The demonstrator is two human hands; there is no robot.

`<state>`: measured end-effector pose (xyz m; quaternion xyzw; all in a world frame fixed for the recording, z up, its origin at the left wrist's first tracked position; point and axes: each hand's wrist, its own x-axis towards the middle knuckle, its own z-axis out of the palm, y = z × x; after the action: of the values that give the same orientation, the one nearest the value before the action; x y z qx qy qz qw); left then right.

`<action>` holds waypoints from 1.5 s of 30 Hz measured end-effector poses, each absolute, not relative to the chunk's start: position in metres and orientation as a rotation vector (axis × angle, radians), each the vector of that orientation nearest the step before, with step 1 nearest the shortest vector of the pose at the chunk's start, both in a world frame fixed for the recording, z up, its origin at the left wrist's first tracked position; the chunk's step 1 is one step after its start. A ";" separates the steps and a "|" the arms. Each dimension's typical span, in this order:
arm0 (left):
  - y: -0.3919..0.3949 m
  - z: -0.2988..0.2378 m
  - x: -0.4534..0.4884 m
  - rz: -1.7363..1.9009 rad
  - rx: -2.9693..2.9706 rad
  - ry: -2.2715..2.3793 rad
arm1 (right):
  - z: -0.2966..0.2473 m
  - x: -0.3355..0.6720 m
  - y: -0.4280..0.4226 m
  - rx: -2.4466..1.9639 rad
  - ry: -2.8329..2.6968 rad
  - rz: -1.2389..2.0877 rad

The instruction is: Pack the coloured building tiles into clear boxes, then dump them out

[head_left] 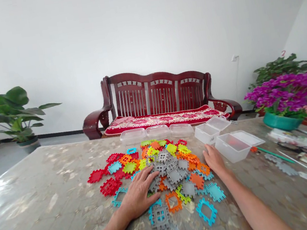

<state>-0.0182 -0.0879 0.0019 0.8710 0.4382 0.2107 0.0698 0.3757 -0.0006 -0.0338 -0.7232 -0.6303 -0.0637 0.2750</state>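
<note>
A heap of flat toothed plastic tiles in grey, red, orange, yellow-green and blue lies spread on the marbled table. My left hand rests palm down on the heap's near left side, fingers stretched over grey tiles. My right hand lies at the heap's right edge, fingers extended and flat, touching orange tiles. Neither hand holds anything. Right beside my right hand stands an open clear plastic box.
Three clear lidded containers line the table's far edge, another open box to their right. Grey tiles, a green stick and cords lie at right by a purple flower pot. A wooden bench stands behind.
</note>
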 end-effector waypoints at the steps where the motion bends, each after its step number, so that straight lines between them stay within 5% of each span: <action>1: -0.088 0.001 -0.019 0.635 2.621 1.317 | -0.034 0.374 0.006 -1.904 -1.719 -0.170; 45: -0.087 -0.002 -0.023 0.671 2.618 1.367 | -0.032 0.387 0.083 -2.074 -1.802 -0.061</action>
<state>-0.0228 -0.0865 -0.0023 0.8631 0.4506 0.2211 0.0565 0.3873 0.0831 -0.0323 -0.7401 -0.6431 -0.0218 0.1955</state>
